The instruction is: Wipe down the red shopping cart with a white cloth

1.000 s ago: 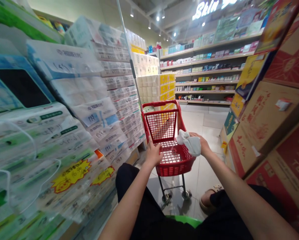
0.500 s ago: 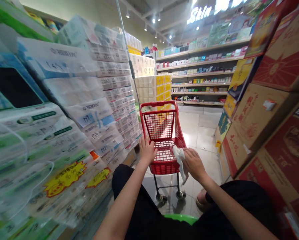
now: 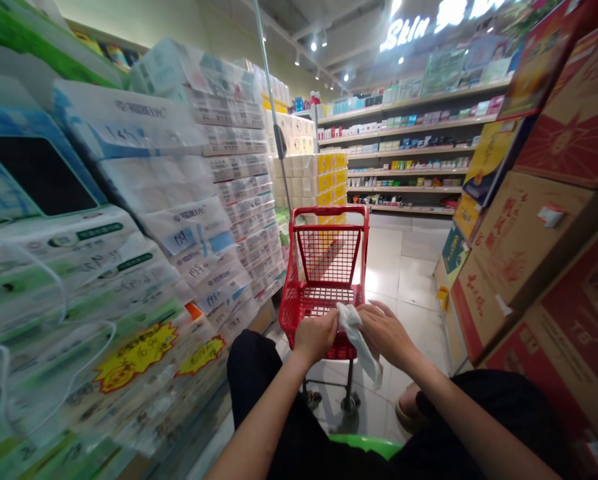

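In front of my knees stands a small red shopping cart (image 3: 285,293) with mesh basket sides and black legs on casters. A crumpled white cloth (image 3: 363,353) hangs between my hands, over the cart's near edge. My right hand (image 3: 386,333) is closed on the cloth from the right, and its lower end droops beneath the fingers. Curled into a fist, my left hand (image 3: 316,339) meets the cloth's upper left corner with thumb and forefinger. Both hands cover part of the basket's near rim.
Stacked tissue packs (image 3: 179,227) rise on the left, with yellow price tags (image 3: 136,357) and a white cable (image 3: 96,357). Cardboard cartons (image 3: 539,233) line the right. Stocked shelves (image 3: 403,170) stand behind. A green seat edge (image 3: 366,445) shows beneath me.
My left hand has moved from the cart's left side to the cloth, its fingers closing. The cart appears turned, with its basket more to the left.
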### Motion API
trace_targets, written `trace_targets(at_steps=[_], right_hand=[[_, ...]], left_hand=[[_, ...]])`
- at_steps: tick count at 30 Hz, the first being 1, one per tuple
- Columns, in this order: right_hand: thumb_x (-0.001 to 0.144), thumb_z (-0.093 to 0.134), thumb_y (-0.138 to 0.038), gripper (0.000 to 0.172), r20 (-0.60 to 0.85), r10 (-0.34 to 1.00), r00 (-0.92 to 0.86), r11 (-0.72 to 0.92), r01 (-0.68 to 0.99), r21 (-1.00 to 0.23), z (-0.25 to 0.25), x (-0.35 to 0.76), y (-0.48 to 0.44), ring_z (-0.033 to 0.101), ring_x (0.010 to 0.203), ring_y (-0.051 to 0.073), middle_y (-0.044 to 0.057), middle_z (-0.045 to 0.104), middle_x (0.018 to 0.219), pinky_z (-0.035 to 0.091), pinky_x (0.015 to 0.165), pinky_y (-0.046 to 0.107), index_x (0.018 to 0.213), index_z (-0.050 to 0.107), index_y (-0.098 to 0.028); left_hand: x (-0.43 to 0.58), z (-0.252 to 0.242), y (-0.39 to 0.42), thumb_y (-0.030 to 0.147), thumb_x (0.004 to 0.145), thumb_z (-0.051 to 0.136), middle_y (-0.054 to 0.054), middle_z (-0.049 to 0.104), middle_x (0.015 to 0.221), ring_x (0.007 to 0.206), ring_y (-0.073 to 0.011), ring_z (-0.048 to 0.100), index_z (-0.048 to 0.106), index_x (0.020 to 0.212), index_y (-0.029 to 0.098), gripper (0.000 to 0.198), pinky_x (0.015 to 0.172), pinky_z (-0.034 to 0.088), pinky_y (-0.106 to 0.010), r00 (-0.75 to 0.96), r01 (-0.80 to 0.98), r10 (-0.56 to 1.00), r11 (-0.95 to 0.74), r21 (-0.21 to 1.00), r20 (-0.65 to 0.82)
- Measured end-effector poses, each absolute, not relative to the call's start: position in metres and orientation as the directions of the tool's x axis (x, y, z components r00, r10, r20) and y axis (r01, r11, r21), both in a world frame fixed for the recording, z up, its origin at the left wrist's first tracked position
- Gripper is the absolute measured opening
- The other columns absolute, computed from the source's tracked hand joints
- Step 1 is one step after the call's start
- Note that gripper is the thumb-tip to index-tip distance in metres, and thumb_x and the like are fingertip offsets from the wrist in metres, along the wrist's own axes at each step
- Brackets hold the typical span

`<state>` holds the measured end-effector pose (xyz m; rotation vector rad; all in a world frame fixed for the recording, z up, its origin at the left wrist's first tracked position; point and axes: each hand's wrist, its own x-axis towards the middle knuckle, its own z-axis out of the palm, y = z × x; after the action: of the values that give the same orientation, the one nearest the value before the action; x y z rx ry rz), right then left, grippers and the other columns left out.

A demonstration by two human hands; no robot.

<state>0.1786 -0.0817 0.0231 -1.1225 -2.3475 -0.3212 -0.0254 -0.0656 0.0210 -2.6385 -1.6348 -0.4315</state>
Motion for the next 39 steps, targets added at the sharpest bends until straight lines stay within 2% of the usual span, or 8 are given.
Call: trace_targets(at_steps=[4, 11, 15, 19, 23, 28, 34, 39], right_hand=[[0.09, 0.053, -0.027, 0.024, 0.533, 0.673, -0.513, 0.612, 0.79, -0.013, 0.032, 0.198, -0.044, 0.05, 0.121, 0.02, 0.004, 0.067, 0.111, 0.028, 0.11, 0.041, 0.113, 0.06, -0.026], [0.089, 0.048, -0.026, 0.034, 0.522, 0.765, -0.377, 0.49, 0.867, -0.091, 0.039, 0.217, 0.021, 0.048, 0.124, 0.022, 0.008, 0.063, 0.123, 0.032, 0.106, 0.043, 0.122, 0.057, -0.024], [0.09, 0.043, -0.028, 0.038, 0.56, 0.782, -0.273, 0.449, 0.87, -0.203, 0.031, 0.21, 0.02, 0.051, 0.122, 0.024, 0.009, 0.061, 0.127, 0.039, 0.101, 0.043, 0.126, 0.057, -0.022], [0.092, 0.04, -0.031, 0.041, 0.617, 0.743, -0.26, 0.515, 0.811, -0.278, 0.015, 0.2, -0.016, 0.051, 0.122, 0.025, 0.006, 0.058, 0.132, 0.04, 0.102, 0.044, 0.13, 0.054, -0.025], [0.092, 0.043, -0.028, 0.039, 0.599, 0.704, -0.381, 0.608, 0.76, -0.231, 0.005, 0.192, -0.073, 0.049, 0.126, 0.022, 0.007, 0.058, 0.131, 0.036, 0.107, 0.045, 0.131, 0.052, -0.025], [0.096, 0.037, -0.022, 0.039, 0.534, 0.688, -0.491, 0.654, 0.738, -0.163, 0.012, 0.198, -0.107, 0.045, 0.13, 0.017, 0.006, 0.058, 0.131, 0.027, 0.114, 0.045, 0.132, 0.049, -0.025], [0.092, 0.048, -0.027, 0.041, 0.507, 0.667, -0.546, 0.651, 0.758, -0.04, 0.023, 0.236, -0.057, 0.039, 0.134, 0.018, 0.002, 0.06, 0.129, 0.021, 0.115, 0.046, 0.133, 0.049, -0.03], [0.09, 0.047, -0.03, 0.042, 0.51, 0.736, -0.445, 0.563, 0.821, -0.095, 0.03, 0.259, -0.001, 0.039, 0.134, 0.019, 0.003, 0.055, 0.136, 0.024, 0.114, 0.046, 0.132, 0.051, -0.03]], left_hand=[[-0.031, 0.021, -0.072, 0.037, 0.098, 0.03, -0.005, 0.07, 0.084, 0.074, -0.019, 0.067, 0.056, 0.114, 0.028, 0.033, 0.069, 0.045, -0.027, 0.413, 0.879, 0.877, -0.454, 0.148, 0.245], [-0.027, 0.017, -0.079, 0.036, 0.098, 0.03, -0.004, 0.068, 0.078, 0.071, -0.0182, 0.065, 0.058, 0.109, 0.028, 0.031, 0.066, 0.043, -0.025, 0.454, 0.859, 0.849, -0.497, 0.12, 0.271], [-0.025, 0.018, -0.08, 0.036, 0.098, 0.03, -0.004, 0.069, 0.08, 0.07, -0.0193, 0.065, 0.057, 0.108, 0.027, 0.031, 0.063, 0.043, -0.026, 0.442, 0.872, 0.856, -0.48, 0.092, 0.268], [-0.022, 0.023, -0.081, 0.035, 0.097, 0.031, -0.005, 0.069, 0.083, 0.075, -0.0194, 0.065, 0.057, 0.109, 0.026, 0.029, 0.067, 0.044, -0.027, 0.441, 0.875, 0.866, -0.473, 0.101, 0.237], [-0.019, 0.024, -0.081, 0.035, 0.097, 0.032, -0.006, 0.069, 0.086, 0.077, -0.0206, 0.066, 0.057, 0.111, 0.024, 0.031, 0.072, 0.045, -0.029, 0.416, 0.89, 0.887, -0.443, 0.111, 0.201], [-0.014, 0.019, -0.083, 0.04, 0.097, 0.033, -0.009, 0.069, 0.085, 0.075, -0.0222, 0.066, 0.055, 0.117, 0.021, 0.036, 0.07, 0.046, -0.03, 0.438, 0.879, 0.877, -0.464, 0.108, 0.198], [0.0, 0.016, -0.094, 0.034, 0.098, 0.032, -0.006, 0.068, 0.077, 0.071, -0.0196, 0.065, 0.058, 0.104, 0.024, 0.028, 0.064, 0.043, -0.027, 0.524, 0.822, 0.812, -0.561, 0.097, 0.258], [0.014, 0.014, -0.105, 0.031, 0.098, 0.03, -0.006, 0.067, 0.076, 0.067, -0.0178, 0.063, 0.056, 0.1, 0.024, 0.027, 0.061, 0.042, -0.026, 0.582, 0.779, 0.766, -0.622, 0.084, 0.273]])
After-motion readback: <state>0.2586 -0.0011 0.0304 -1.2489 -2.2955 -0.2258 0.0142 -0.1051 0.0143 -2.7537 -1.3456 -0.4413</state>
